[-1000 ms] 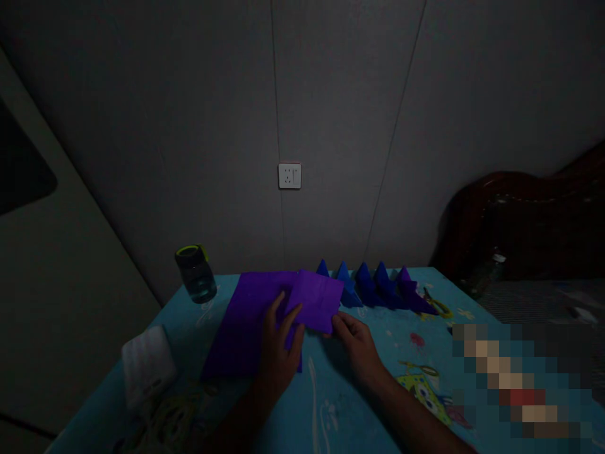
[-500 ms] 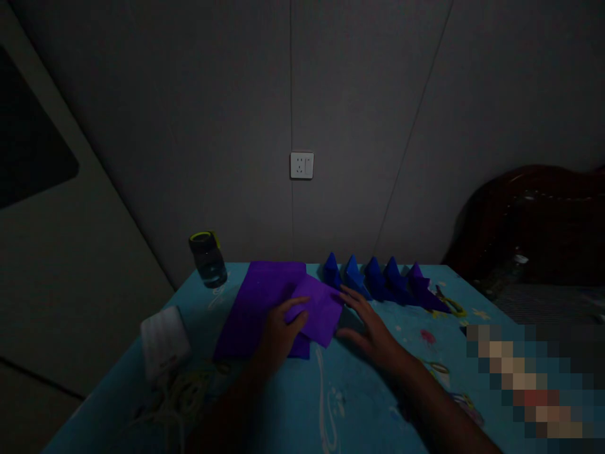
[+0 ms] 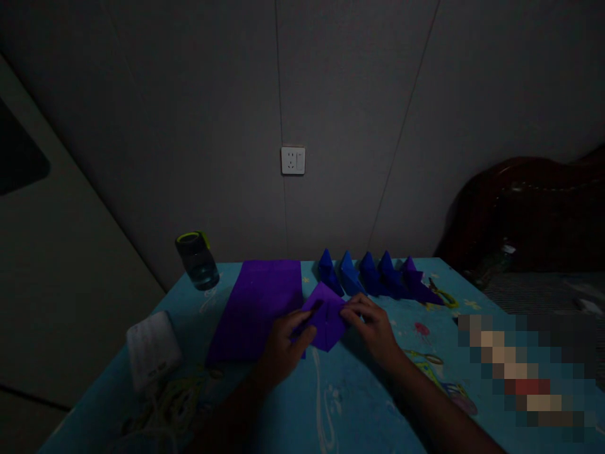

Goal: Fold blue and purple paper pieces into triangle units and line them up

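A small piece of folded purple paper (image 3: pixel 327 328) is held above the blue tablecloth, a point at its top and creases down its middle. My left hand (image 3: pixel 287 343) pinches its left side between thumb and fingers. At the right corner, my right hand (image 3: pixel 371 321) grips it with thumb and fingertips. Behind my left hand lies a larger purple sheet (image 3: pixel 259 296), flat on the table. Several folded paper boats (image 3: pixel 371 277), blue and purple, stand in a row beyond my right hand.
A dark water bottle (image 3: pixel 197 261) with a yellow-green rim stands at the back left. Nearer on the left lies a white ribbed device (image 3: pixel 154 350) with a cable. Yellow-handled scissors (image 3: pixel 447 297) rest beside the boats. A wall socket (image 3: pixel 293 161) is above the table (image 3: pixel 359 410).
The small purple paper has gone from a flat square under my hands to a raised, pointed shape. My right hand has closed on its right corner. The view has shifted slightly.
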`<move>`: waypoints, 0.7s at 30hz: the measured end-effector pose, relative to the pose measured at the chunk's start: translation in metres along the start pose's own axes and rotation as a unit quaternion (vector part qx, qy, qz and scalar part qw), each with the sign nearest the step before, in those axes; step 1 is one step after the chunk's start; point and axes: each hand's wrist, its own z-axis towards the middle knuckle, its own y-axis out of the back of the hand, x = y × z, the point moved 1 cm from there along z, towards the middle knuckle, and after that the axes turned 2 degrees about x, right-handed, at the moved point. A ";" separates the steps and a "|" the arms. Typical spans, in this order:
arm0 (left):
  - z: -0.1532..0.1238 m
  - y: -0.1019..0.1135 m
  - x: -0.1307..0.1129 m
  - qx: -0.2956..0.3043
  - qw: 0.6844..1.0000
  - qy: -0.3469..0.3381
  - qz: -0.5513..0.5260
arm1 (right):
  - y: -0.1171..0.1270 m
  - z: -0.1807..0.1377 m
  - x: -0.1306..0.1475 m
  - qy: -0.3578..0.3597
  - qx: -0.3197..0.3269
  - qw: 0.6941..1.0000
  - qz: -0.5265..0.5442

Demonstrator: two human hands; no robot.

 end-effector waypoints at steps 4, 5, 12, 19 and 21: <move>0.000 -0.003 0.007 -0.042 0.998 0.047 -0.005 | -0.005 0.001 -0.002 -0.104 -0.033 0.991 0.082; 0.000 -0.003 0.008 -0.059 0.997 0.045 -0.007 | -0.006 0.002 -0.003 -0.123 -0.014 0.987 0.101; 0.005 0.000 0.005 -0.051 0.996 0.069 -0.032 | -0.012 -0.002 0.000 -0.156 0.027 0.977 0.143; 0.007 0.005 0.007 -0.051 0.992 0.078 0.079 | -0.007 -0.002 0.004 -0.115 -0.001 0.989 0.092; 0.006 0.005 0.008 -0.070 0.992 0.064 0.087 | -0.007 -0.002 0.003 -0.108 -0.010 0.992 0.070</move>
